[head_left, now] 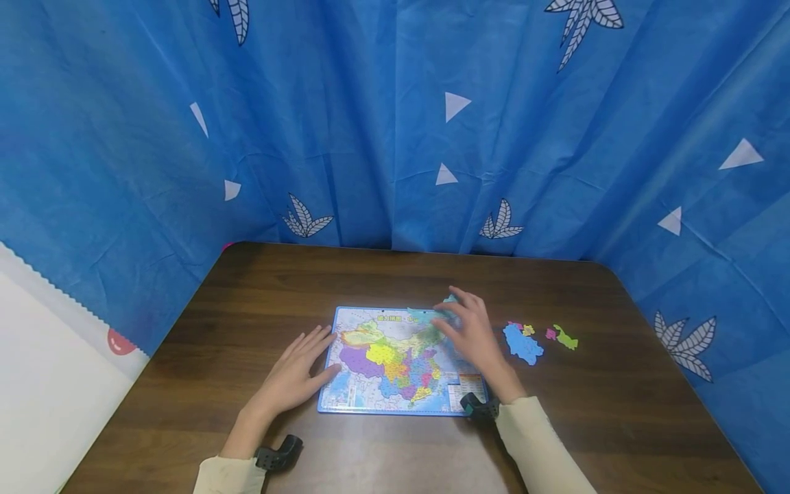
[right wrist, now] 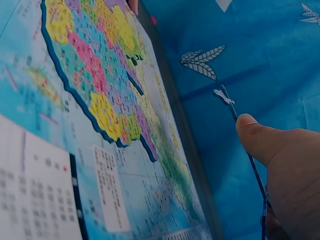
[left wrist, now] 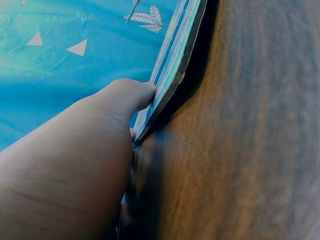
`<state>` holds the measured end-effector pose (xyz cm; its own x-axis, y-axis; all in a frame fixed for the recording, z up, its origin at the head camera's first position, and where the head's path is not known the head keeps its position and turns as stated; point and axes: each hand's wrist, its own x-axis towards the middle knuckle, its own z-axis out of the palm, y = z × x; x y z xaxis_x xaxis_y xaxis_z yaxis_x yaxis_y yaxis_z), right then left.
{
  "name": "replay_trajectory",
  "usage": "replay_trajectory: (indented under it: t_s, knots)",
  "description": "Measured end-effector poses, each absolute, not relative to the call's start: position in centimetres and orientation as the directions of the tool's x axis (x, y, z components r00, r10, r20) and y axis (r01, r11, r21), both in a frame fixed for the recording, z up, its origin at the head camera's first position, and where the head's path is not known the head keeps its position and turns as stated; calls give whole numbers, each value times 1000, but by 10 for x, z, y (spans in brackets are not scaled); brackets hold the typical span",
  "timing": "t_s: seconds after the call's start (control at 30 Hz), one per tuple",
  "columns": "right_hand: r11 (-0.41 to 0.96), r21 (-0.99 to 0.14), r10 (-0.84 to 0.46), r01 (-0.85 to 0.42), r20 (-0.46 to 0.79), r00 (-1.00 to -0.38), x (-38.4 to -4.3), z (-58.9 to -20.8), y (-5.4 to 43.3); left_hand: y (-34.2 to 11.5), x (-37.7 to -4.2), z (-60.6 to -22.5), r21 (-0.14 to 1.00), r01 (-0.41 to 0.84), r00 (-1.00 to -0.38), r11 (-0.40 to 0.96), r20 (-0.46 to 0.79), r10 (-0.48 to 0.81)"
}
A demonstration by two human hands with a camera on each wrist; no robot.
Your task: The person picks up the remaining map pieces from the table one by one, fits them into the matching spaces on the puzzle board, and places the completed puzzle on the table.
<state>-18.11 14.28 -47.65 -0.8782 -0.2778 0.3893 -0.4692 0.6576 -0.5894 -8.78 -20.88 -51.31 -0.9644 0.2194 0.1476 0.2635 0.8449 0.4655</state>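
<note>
A map puzzle board (head_left: 457, 405) with a blue rim lies on the table, its coloured pieces forming a map of China. My left hand (head_left: 293, 374) rests at the board's left edge, fingers straight; its thumb (left wrist: 137, 95) touches the edge in the left wrist view. Over the board's upper right, my right hand (head_left: 474, 336) pinches a thin teal puzzle piece (head_left: 451, 299). In the right wrist view that puzzle piece (right wrist: 255, 167) appears edge-on under the thumb, raised off the board. The fingers beneath it are mostly hidden.
Right of the board lie loose pieces: a large blue piece (head_left: 523, 345), a small yellow piece (head_left: 528, 330), a pink piece (head_left: 551, 334) and a green piece (head_left: 566, 338). A blue curtain (head_left: 395, 137) hangs behind the dark wooden table (head_left: 278, 281).
</note>
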Motion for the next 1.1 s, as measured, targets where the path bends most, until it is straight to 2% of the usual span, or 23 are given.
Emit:
replay_trajectory:
  t_s: [0.33, 0.67, 1.1]
  knots:
    - [646, -605, -304, -464, 354, -884, -178, -478, 133, -208, -87, -512, 466, 262, -965, 845, 151, 216]
    - [619, -606, -344, -500, 363, -866, -174, -483, 126, -208, -87, -513, 470, 261, -965, 843, 153, 214]
    - [644, -588, -353, -489, 339, -872, -171, -489, 120, -207, -86, -511, 470, 262, -965, 843, 154, 214]
